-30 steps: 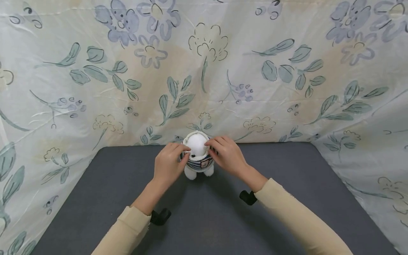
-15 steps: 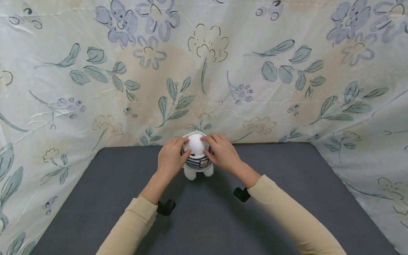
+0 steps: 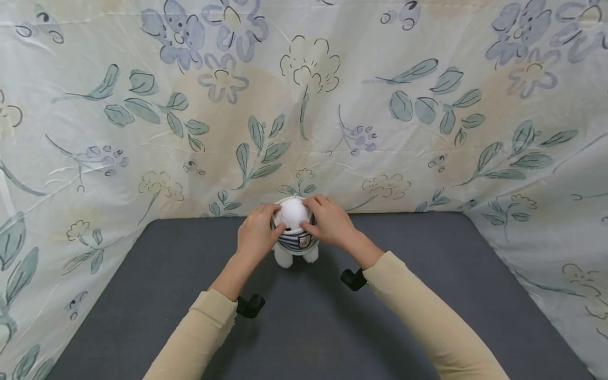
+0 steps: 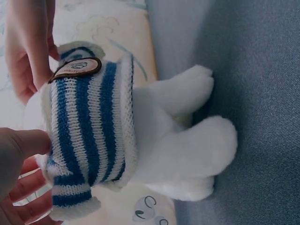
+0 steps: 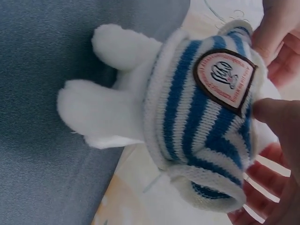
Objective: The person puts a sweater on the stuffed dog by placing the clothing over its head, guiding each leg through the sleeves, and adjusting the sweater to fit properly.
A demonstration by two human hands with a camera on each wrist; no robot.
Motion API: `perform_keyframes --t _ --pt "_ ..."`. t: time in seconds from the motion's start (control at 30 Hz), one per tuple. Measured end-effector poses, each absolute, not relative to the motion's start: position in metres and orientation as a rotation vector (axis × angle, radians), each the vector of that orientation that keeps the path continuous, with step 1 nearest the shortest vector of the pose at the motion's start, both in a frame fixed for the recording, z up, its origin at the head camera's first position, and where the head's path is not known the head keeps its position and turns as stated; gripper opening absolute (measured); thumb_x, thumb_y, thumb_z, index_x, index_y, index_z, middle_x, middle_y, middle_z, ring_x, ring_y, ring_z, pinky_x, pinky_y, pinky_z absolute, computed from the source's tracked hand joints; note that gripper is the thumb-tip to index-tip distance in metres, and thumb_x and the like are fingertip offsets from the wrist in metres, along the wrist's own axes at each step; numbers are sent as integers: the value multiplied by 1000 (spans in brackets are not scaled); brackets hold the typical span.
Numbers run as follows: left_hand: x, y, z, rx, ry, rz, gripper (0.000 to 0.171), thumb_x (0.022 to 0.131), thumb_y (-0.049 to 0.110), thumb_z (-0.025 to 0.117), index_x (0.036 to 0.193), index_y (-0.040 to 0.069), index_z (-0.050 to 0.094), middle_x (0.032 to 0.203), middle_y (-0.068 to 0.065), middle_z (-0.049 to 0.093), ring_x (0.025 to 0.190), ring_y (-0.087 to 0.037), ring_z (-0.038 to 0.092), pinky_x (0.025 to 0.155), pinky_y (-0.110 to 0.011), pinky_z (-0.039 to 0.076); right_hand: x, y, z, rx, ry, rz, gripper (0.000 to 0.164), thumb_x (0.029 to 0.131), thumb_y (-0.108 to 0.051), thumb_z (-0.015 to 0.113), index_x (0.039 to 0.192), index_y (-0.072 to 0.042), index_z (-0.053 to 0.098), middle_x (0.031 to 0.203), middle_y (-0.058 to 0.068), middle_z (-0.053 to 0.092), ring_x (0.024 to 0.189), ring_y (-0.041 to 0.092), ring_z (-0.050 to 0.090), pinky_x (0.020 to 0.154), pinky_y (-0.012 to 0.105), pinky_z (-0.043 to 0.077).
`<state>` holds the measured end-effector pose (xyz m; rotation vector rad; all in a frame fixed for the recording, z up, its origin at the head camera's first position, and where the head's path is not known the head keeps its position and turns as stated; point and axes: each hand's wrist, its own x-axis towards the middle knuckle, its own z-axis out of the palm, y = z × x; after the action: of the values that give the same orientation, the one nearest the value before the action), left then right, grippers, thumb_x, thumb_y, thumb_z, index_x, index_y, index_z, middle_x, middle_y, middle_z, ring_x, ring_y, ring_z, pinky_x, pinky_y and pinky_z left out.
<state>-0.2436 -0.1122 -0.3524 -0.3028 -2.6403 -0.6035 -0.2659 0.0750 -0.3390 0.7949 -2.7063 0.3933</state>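
Observation:
A white plush toy (image 3: pixel 293 211) stands at the far edge of the table, legs toward me, in a blue-and-white striped knitted sweater (image 4: pixel 89 122). On the sweater's front is a brown-edged badge (image 5: pixel 225 79). My left hand (image 3: pixel 255 232) grips the sweater at one side of its neck, thumb on the front edge and fingers behind. Across from it, my right hand (image 3: pixel 331 221) grips the other side of the neck edge in the same way. In the right wrist view, no plush arm shows in the open end of the near sleeve (image 5: pixel 208 190). The toy's back is hidden.
The dark grey table (image 3: pixel 304 327) reaches toward me on both sides of the forearms. Behind it hangs a floral curtain (image 3: pixel 313 158), close to the toy. A black wrist camera (image 3: pixel 250 306) sits under the left wrist, another black camera (image 3: pixel 353 279) under the right.
Both hands have moved inward, closer round the toy's head, the left shifting right and the right shifting left. The toy's feet stay in nearly the same place.

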Motion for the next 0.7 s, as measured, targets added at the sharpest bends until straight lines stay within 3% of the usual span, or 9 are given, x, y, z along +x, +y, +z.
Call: perform_keyframes --t 0.13,0.3,0.53,0.7 --pt "-245 -112 -352 -277 -2687 -622 43 81 27 71 120 15 60 111 -8 62 96 -26 60 71 -44 51 -268 75 -335 819 -2738 422 45 84 -33 66 119 -7 55 116 13 56 104 31 53 86 42 45" --pt "-246 -112 -352 -266 -2745 -671 48 81 30 71 124 14 57 116 -8 61 99 -26 60 74 -44 50 -272 76 -337 874 -2731 519 40 83 -30 67 111 -4 53 105 12 59 92 27 57 77 39 47" --pt "-247 -110 -352 -273 -2777 -714 49 82 30 70 126 14 56 120 -8 59 105 -25 58 79 -44 49 -278 77 -343 873 -2778 630 54 84 -31 66 125 1 49 120 16 55 102 27 56 78 38 49" --pt "-248 -111 -352 -265 -2794 -735 52 81 31 70 128 14 54 122 -9 58 105 -27 58 79 -45 49 -279 78 -343 901 -2765 616 52 85 -31 65 124 0 52 119 17 56 103 29 56 80 39 49"
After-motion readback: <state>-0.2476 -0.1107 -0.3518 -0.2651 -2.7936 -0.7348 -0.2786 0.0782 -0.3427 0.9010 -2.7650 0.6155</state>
